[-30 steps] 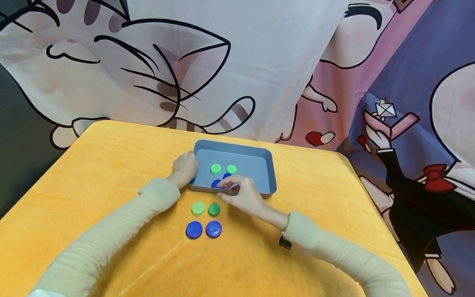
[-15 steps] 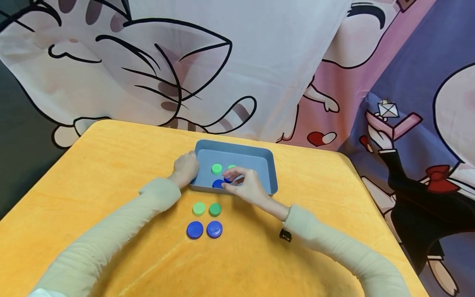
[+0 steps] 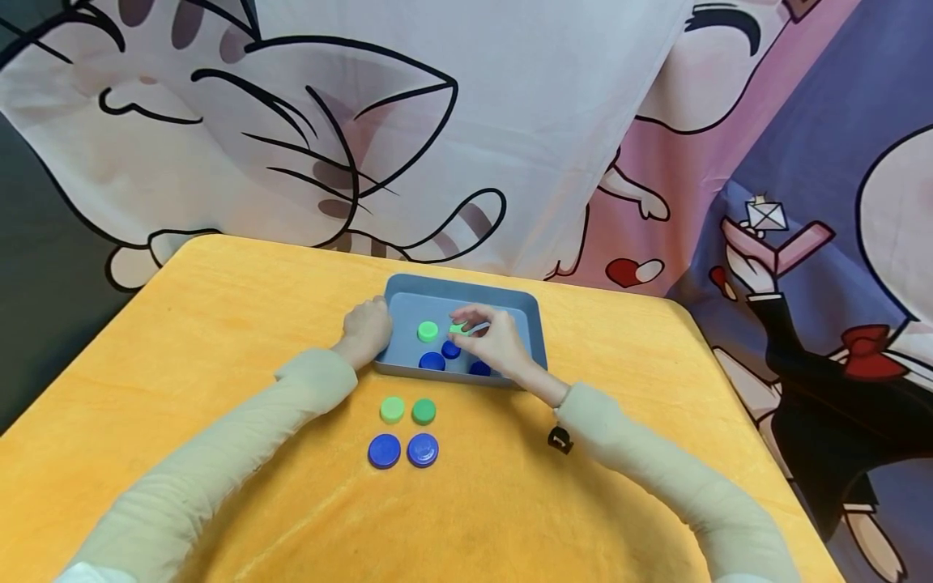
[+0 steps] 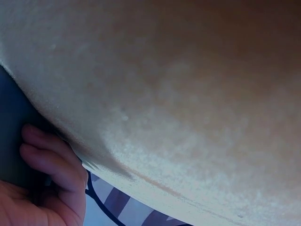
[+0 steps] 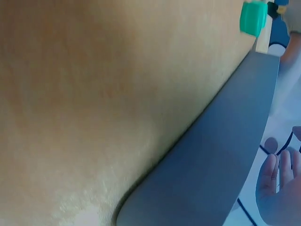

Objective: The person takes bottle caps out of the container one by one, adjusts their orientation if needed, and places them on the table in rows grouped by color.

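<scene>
A blue-grey tray (image 3: 535,324) holds a light green cap (image 3: 428,331), a small blue cap (image 3: 450,350), a larger blue cap (image 3: 432,361) and a dark blue cap (image 3: 479,368). My left hand (image 3: 367,330) grips the tray's left wall; its curled fingers (image 4: 56,165) show in the left wrist view. Over the tray, my right hand (image 3: 496,340) has thumb and fingertips apart around another green cap (image 3: 457,329), partly hidden by them. Whether they touch it, I cannot tell. The right wrist view shows the right hand (image 5: 282,188) with fingers loosely extended past the tray wall.
On the yellow table (image 3: 291,502), in front of the tray, lie a light green cap (image 3: 392,410), a darker green cap (image 3: 423,411) and two blue caps (image 3: 384,451). A printed cloth (image 3: 554,121) hangs behind the table.
My right hand has moved from the tray's near wall, past the small blue cap, farther in to the green cap. The dark blue cap near the wall has come into sight. My left hand keeps its grip.
</scene>
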A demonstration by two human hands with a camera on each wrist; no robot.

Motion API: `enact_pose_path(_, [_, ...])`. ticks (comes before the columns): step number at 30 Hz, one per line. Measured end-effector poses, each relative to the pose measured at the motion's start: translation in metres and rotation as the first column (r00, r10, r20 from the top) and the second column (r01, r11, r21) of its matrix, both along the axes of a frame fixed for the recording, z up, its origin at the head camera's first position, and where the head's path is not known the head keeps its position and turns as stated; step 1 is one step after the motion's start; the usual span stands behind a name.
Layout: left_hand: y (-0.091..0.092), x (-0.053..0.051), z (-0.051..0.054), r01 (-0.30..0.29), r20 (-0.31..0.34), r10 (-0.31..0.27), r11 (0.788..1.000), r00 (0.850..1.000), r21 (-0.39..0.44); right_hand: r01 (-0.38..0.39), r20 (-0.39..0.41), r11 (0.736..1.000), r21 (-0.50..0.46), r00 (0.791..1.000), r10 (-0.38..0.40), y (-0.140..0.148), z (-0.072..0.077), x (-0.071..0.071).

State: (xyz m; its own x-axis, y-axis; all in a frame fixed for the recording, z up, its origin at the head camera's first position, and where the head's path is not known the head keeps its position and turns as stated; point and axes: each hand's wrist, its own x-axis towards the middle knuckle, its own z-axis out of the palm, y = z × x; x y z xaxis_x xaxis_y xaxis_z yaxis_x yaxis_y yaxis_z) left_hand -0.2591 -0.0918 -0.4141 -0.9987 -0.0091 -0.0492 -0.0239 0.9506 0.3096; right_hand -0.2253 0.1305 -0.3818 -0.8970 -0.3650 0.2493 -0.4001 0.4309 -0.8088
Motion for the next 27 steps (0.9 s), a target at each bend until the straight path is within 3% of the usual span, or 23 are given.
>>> enact_pose_path(9, [0.0,0.0,0.001,0.005,0.013,-0.005,1.0,1.0,0.006,0.052,0.04,0.998,0.019,0.998,-0.053,0.007,-0.004,-0.018])
enact_pose_path(21, [0.001,0.0,0.002,-0.009,0.025,0.009,1.0,1.0,0.003,0.196,0.032,0.975,0.109,0.979,-0.201,0.012,-0.016,-0.028])
enact_pose_path(27, [0.002,0.0,0.002,-0.013,0.029,0.013,1.0,0.999,0.001,0.189,0.074,0.974,0.127,0.977,-0.199,0.008,-0.023,-0.029])
